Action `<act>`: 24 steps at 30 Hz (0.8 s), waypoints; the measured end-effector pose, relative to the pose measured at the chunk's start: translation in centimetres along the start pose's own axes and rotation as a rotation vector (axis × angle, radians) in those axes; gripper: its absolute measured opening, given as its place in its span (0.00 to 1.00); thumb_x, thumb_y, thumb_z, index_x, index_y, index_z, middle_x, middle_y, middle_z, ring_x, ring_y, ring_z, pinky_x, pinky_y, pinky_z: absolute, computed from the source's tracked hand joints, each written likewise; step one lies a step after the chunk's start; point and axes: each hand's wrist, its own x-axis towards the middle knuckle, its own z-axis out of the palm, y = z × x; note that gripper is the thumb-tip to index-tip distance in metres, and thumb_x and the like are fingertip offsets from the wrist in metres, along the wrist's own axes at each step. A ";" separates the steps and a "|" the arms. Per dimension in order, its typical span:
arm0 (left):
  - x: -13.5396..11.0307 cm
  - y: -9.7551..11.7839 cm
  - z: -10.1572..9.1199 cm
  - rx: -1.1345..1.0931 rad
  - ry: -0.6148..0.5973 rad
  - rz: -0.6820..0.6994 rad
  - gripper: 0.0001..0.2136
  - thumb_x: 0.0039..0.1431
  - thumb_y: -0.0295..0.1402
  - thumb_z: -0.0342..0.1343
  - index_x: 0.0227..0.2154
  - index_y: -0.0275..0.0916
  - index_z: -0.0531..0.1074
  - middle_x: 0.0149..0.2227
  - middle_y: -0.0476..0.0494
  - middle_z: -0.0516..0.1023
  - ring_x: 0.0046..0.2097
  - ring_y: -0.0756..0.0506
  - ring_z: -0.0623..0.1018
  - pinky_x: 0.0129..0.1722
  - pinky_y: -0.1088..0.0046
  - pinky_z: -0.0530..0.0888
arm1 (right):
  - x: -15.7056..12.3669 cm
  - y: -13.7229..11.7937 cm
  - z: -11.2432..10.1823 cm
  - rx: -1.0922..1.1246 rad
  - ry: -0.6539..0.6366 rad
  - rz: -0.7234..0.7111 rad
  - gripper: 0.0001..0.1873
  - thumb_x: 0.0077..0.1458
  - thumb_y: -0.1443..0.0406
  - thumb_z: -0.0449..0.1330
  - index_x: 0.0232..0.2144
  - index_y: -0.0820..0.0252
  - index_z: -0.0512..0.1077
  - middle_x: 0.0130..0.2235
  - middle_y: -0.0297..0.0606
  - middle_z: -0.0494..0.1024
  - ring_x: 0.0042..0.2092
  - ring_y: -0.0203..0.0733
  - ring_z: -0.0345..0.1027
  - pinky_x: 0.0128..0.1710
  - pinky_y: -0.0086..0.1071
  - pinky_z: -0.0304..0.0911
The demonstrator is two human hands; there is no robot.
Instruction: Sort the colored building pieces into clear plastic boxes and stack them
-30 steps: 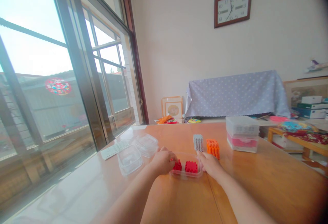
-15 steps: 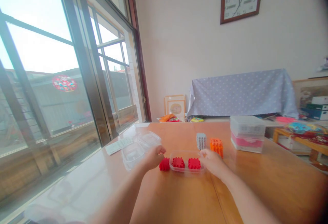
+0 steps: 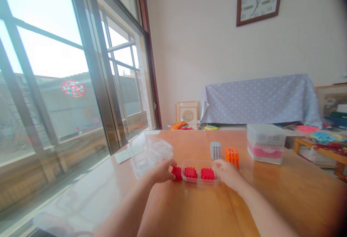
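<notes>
A clear shallow container (image 3: 200, 182) sits on the wooden table (image 3: 284, 197) with two red toothed blocks (image 3: 199, 173) inside it. A third red block (image 3: 177, 172) rests on the table just outside its left end. My left hand (image 3: 162, 172) pinches that block with curled fingers. At the container's right end, my right hand (image 3: 228, 173) curls its fingers against the rim.
A grey block (image 3: 215, 150) and an orange block (image 3: 232, 156) stand behind the container. Empty clear containers and lids (image 3: 151, 155) and a paper slip (image 3: 126, 154) lie to the left. Stacked storage boxes (image 3: 265, 143) stand at the back right. Tall windows (image 3: 54, 85) run along the left.
One red block came out of the container and now rests on the table at its left end, with my left hand back on it. The view shifted slightly left.
</notes>
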 end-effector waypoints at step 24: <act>3.6 8.9 2.5 -0.090 0.100 0.258 0.12 0.46 0.32 0.63 0.37 0.41 0.74 0.41 0.46 0.76 0.42 0.44 0.74 0.42 0.70 0.70 | -0.7 -1.5 -0.3 0.036 0.025 -0.020 0.15 0.59 0.54 0.56 0.40 0.57 0.75 0.31 0.36 0.79 0.33 0.40 0.71 0.32 0.29 0.60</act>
